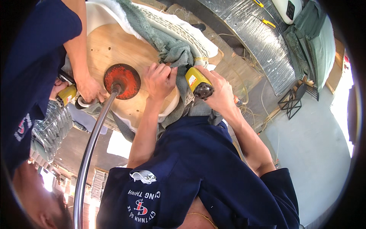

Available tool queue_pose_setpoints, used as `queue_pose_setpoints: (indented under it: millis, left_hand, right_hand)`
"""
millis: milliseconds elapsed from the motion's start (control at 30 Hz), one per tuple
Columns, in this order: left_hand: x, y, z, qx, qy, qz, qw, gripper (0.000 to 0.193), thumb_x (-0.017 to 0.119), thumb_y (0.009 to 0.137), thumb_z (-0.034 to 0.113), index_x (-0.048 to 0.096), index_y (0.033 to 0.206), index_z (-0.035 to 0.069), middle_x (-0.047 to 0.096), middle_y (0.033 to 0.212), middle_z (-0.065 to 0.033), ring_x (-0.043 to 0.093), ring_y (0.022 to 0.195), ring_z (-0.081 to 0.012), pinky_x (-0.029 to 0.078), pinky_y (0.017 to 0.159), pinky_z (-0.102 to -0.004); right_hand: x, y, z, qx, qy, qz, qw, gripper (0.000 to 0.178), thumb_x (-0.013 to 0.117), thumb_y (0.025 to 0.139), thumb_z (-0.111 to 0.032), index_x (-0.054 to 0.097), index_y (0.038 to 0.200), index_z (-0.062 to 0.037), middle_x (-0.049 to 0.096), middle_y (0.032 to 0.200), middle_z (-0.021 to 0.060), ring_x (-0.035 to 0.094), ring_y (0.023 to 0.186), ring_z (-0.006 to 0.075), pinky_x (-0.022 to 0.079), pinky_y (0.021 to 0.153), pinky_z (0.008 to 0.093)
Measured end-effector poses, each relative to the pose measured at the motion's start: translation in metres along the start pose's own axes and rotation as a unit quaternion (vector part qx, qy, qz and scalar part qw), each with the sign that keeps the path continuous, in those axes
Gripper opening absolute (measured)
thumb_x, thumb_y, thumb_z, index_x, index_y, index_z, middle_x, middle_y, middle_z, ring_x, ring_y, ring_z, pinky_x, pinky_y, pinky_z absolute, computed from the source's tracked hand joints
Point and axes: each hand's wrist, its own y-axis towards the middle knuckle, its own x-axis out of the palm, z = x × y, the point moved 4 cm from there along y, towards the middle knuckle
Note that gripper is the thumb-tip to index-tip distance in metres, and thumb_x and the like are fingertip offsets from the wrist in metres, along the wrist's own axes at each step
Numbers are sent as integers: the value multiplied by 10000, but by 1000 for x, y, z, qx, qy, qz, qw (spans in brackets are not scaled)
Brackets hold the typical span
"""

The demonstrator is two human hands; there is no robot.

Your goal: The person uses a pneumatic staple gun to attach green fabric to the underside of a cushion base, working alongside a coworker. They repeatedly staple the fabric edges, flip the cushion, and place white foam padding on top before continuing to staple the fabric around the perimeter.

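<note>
In my right hand (220, 88) is a yellow and black staple gun (197, 79), its body pointing away from me at the folded edge of a grey-green upholstery fabric (177, 55). My left hand (159, 81) is closed, the fingers pinching that fabric at the rim of a round wooden board (110, 40). Against the board rests a red, worn disc (131, 87) on a shiny metal rod (90, 152). White padding (106, 13) shows between board and fabric. The staple gun's nose is partly hidden by the cloth.
On the left a co-worker's hand (88, 87) touches the board's edge; the other holds a second yellow staple gun (67, 95). A foil-covered table (255, 34) carries yellow-handled screwdrivers (268, 23). Further right are a green padded piece (316, 42) and a black wire stand (292, 100).
</note>
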Motion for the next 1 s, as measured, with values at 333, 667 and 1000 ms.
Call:
queue_pose_setpoints:
  millis: [333,667,1000]
  left_hand:
    - [0,-1,-8,3,-50,-22,998,308,789,777,192,522,635,133,531,662,-13,524,685,-254,376,626,-397]
    - [1,32,-9,37,-5,-28,999,282,720,854,239,569,637,143,572,679,1,544,732,-234,373,672,-393]
    - [11,53,-14,106,-10,-30,994,265,723,840,212,571,634,142,581,684,-1,544,739,-239,386,672,-402]
  right_hand:
    - [12,5,-13,19,-5,2,1000,688,788,733,-151,585,1390,-173,686,1019,186,682,956,416,540,816,484]
    - [12,2,7,-63,103,68,990,666,753,718,-64,590,1361,-132,709,1051,235,671,1001,452,541,860,473]
    - [22,8,-6,18,101,76,992,658,765,701,-65,609,1339,-108,716,1112,233,680,1037,428,548,860,460]
